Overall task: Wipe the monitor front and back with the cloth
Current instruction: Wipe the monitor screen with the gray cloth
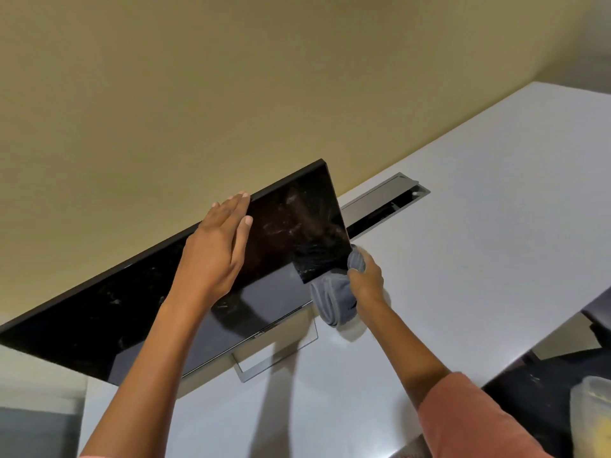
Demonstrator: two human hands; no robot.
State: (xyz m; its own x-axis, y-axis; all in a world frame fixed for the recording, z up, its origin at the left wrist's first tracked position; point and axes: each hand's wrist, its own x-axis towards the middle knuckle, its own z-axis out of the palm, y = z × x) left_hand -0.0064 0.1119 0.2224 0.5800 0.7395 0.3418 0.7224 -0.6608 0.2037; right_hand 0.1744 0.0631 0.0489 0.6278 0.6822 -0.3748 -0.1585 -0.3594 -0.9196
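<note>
Now left hand (221,233) flat, fingers straight, steadying monitor (132,309) top; right hand (365,280) clenches cloth (334,300) at its corner, wiping.

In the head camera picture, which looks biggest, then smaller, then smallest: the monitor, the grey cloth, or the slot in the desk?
1. monitor
2. cable slot
3. grey cloth, partly hidden by the right hand, so its rank is unsure.

A plain matte olive-yellow wall (231,77) fills the upper part of the view. Below it runs a smooth white rectangular surface (479,200), evenly lit, with soft shadows falling on it. A grey metal cable hatch (380,201) is set into the surface, near the wall, its lid tilted open.
</note>
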